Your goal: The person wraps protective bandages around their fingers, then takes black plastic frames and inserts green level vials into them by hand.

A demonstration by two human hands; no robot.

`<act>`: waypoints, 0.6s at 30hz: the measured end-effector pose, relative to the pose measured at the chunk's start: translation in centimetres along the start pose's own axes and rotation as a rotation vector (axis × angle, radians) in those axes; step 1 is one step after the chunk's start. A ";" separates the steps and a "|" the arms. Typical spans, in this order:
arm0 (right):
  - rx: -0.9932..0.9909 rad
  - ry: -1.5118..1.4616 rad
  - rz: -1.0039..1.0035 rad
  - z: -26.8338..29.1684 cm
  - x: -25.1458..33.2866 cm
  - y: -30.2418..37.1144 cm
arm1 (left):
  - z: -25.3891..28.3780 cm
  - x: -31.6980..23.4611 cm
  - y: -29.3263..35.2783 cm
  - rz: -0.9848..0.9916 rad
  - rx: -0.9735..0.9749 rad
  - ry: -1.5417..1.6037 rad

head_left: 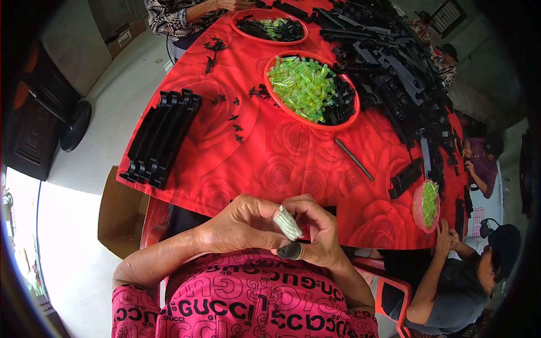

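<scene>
My left hand (pixel 239 225) and my right hand (pixel 320 234) meet in front of me at the table's near edge, fingers curled and closed. Between them is a black plastic piece (pixel 331 210), mostly hidden; a dark end pokes out past the right fingers. A white ribbed finger cover (pixel 287 223) wraps one fingertip between the hands, and a black cover (pixel 289 250) sits on my right thumb. Left of my hands, several long black plastic strips (pixel 162 138) lie side by side. Beyond my right hand, a thin dark rod (pixel 354 159) rests on the cloth.
A red basket (pixel 356 115) holds yellow-green clear tubes and black parts; another basket (pixel 307 35) stands farther off. Small black pieces (pixel 238 128) lie scattered. Black strips (pixel 389 67) heap at the right. A pink bowl (pixel 418 211) is near a co-worker (pixel 451 281). Another person (pixel 180 22) sits opposite.
</scene>
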State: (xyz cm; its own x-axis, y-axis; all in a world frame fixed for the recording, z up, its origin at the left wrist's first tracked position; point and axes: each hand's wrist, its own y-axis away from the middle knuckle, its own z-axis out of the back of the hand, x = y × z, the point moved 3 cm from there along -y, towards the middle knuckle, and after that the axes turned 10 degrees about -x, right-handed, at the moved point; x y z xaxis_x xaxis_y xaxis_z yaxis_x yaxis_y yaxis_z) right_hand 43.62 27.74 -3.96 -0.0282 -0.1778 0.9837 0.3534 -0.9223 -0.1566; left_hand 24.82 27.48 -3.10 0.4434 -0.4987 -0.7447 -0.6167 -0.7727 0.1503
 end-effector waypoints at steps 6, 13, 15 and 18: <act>0.016 0.008 -0.010 0.2 -0.5 0.2 | -0.2 0.2 -0.1 0.001 -0.006 0.012; -0.131 -0.117 0.035 -0.7 0.0 0.6 | -0.4 2.2 -0.5 0.061 -0.042 0.134; -0.132 -0.001 0.170 -0.7 0.4 0.5 | -0.7 3.1 -0.4 0.227 -0.047 0.287; -0.120 0.193 0.387 -0.7 1.6 -0.1 | -1.4 3.3 -0.3 0.239 -0.070 0.364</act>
State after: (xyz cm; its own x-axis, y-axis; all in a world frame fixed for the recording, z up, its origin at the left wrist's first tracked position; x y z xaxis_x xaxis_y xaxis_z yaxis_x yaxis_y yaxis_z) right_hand 42.88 27.29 -2.48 -0.0928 -0.5677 0.8180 0.2618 -0.8065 -0.5301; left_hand 27.34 25.49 -4.70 0.5020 -0.7627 -0.4079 -0.6896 -0.6375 0.3434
